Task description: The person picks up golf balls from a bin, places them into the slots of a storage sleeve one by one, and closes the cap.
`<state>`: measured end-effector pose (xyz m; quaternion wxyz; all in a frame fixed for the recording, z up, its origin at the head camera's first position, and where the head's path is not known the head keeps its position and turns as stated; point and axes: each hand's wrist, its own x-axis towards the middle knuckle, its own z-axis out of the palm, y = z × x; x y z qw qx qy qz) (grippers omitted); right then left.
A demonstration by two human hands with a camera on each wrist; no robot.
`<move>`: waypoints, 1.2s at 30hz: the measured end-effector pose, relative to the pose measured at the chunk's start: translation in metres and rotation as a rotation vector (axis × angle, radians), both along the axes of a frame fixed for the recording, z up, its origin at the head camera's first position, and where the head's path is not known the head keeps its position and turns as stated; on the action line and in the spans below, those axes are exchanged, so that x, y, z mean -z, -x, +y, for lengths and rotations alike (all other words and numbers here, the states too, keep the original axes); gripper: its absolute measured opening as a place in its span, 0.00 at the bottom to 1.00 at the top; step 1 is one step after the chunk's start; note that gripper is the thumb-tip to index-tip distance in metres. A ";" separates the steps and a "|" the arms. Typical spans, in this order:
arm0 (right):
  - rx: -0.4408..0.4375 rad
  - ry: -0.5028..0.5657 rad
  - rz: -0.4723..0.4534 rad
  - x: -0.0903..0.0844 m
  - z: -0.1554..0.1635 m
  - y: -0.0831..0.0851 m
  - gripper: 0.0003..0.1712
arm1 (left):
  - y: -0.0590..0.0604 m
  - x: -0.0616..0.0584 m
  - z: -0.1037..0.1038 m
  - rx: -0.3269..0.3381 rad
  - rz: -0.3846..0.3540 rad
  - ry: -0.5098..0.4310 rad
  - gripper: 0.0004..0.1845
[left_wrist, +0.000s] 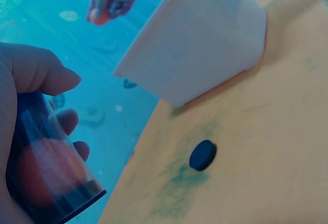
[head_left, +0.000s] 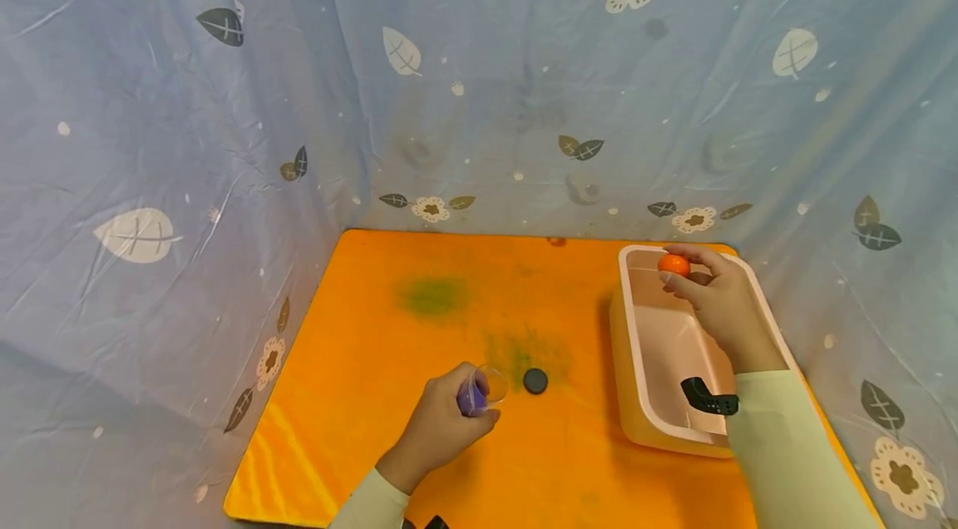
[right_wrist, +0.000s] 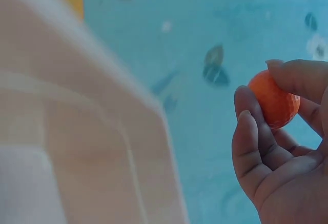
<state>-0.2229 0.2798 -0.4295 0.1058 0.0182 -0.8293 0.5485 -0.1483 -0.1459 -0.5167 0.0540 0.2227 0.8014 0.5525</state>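
1. Right hand [head_left: 722, 300] has a fingertip grip on the orange ball [head_left: 674, 264], thumb opposite the fingers, over the far rim of the pink bin [head_left: 636, 346], at about 2 o'clock on the orange worktop [head_left: 359, 396].
2. Risk: the pinch is shallow, on the pads only. The ball is smooth and round, so a small shift in pressure could squirt it out. Being right at the rim, it could fall outside the bin or bounce off the edge onto the blue cloth backdrop [head_left: 479, 96].
3. Left hand [head_left: 441, 425] has its grip wrapped around a clear cup [head_left: 479, 393], tipped on its side, mouth toward 2 o'clock. The left wrist view shows an orange round thing inside the cup [left_wrist: 48, 172].
4. Risk: with that tilt the contents could roll out and run across the worktop.
5. Black disc [head_left: 535, 380] lies just beside the cup mouth, at 3 o'clock from it, apart from it. A careless sweep of the cup could knock it away.
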 end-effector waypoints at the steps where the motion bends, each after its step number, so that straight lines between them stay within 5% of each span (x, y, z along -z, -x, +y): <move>1: -0.024 0.012 0.016 -0.003 -0.006 -0.005 0.26 | 0.000 0.000 0.001 0.001 0.004 0.003 0.16; 10: -0.238 0.068 0.127 -0.026 -0.070 -0.044 0.24 | 0.001 -0.002 0.006 0.020 0.032 0.006 0.17; 23: -0.553 0.095 0.345 -0.028 -0.139 -0.083 0.28 | 0.002 -0.004 0.014 0.038 0.051 0.011 0.16; 36: -0.585 0.052 0.299 -0.010 -0.167 -0.090 0.25 | 0.001 -0.005 0.014 0.056 0.071 -0.004 0.16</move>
